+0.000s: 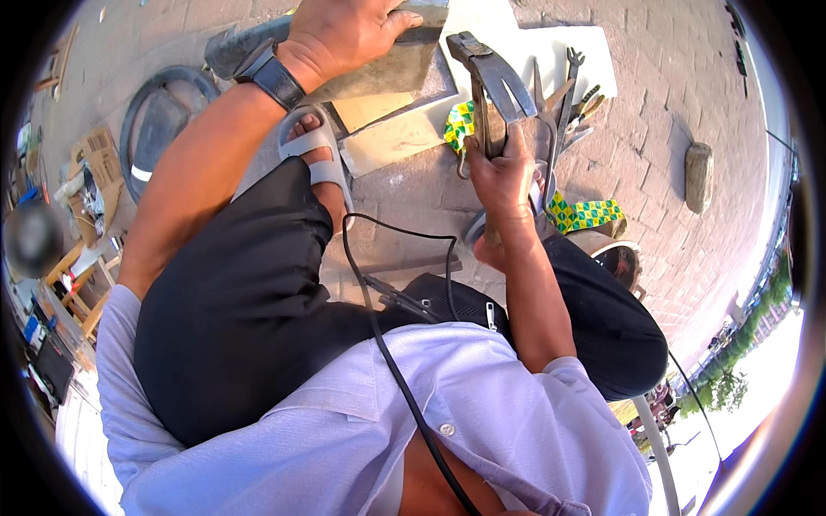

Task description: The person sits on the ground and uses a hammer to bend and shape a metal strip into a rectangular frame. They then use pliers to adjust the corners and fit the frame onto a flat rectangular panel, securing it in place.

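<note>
I have the right hand point(502, 179) clamped round the hammer point(497, 76), beside the board point(396, 144). Left hand point(342, 36): fingertips out of frame, can't tell. Looks mid-work; nothing visibly finished, amount left unclear.

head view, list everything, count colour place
claw hammer: one, dark grey, upper centre
hand tools: several, mixed, upper right
boards: several, pale, top centre
patterned strips: two visible, yellow-green, near hammer
block: one, brown, far right
ring: one, dark, upper left
carton: one, brown, far left
bucket: one, pale, right
cable: one, black, centre
shirt: one, lavender, bottom
trousers: one, black, centre
sandals: two, grey, upper centre
watch: one, black, left wrist
left hand: one, top
right hand: one, on hammer
</note>
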Demonstrator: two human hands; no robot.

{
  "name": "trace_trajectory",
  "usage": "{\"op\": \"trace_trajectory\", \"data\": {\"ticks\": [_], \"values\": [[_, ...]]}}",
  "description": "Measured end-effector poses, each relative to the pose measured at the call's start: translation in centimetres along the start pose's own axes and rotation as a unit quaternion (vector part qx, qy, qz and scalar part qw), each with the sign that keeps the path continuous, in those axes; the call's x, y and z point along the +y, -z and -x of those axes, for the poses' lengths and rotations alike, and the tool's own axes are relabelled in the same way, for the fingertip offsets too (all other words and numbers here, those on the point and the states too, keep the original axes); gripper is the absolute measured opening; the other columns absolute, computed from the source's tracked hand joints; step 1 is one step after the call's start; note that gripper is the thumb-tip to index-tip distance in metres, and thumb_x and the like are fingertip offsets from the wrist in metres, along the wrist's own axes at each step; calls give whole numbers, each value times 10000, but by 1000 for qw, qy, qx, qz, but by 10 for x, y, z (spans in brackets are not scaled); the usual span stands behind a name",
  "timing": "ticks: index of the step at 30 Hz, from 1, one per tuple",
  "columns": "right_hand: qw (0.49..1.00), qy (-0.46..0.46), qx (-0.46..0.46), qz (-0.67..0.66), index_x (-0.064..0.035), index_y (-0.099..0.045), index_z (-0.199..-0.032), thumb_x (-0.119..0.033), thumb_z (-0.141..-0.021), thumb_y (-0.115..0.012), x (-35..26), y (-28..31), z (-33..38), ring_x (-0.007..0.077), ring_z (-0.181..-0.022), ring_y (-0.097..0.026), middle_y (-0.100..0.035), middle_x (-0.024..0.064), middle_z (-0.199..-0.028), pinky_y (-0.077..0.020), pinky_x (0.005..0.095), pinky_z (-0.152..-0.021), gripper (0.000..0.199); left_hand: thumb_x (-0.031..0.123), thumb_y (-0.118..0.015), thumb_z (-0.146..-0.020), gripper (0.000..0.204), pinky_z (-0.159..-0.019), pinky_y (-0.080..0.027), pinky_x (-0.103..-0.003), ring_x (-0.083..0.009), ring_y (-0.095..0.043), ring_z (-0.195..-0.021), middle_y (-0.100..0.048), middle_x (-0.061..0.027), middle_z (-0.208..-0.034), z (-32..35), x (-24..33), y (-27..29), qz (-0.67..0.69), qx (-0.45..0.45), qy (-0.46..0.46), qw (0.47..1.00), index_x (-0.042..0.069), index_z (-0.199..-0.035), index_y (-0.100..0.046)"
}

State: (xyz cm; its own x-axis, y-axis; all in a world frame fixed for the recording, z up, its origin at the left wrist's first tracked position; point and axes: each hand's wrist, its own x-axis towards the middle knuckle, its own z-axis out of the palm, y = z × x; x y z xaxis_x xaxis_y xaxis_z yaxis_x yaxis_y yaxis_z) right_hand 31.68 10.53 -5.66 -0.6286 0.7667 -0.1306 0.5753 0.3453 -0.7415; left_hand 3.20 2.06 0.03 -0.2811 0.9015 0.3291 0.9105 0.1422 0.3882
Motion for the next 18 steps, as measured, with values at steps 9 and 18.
{"op": "trace_trajectory", "data": {"ticks": [9,18], "values": [[902,-276,-166,-286,11,-635,-980,-112,-842,-799,12,-22,-17,145,-628,-595,-635,49,-750,-491,311,-575,247,323,-757,-902,271,-632,-532,-436,-374,-668,-776,-686,-119,-846,5,-5,-10,-5,22,-34,999,91,-1024,-689],[898,-322,-284,-92,67,-708,-997,-264,-829,-810,82,-31,-5,252,-770,-686,-709,151,-866,-552,390,-713,385,309,-774,-885,269,-614,-531,-421,-351,-673,-744,-687,-99,-845,17,5,-13,-16,10,-15,1000,99,-1034,-699]]}}
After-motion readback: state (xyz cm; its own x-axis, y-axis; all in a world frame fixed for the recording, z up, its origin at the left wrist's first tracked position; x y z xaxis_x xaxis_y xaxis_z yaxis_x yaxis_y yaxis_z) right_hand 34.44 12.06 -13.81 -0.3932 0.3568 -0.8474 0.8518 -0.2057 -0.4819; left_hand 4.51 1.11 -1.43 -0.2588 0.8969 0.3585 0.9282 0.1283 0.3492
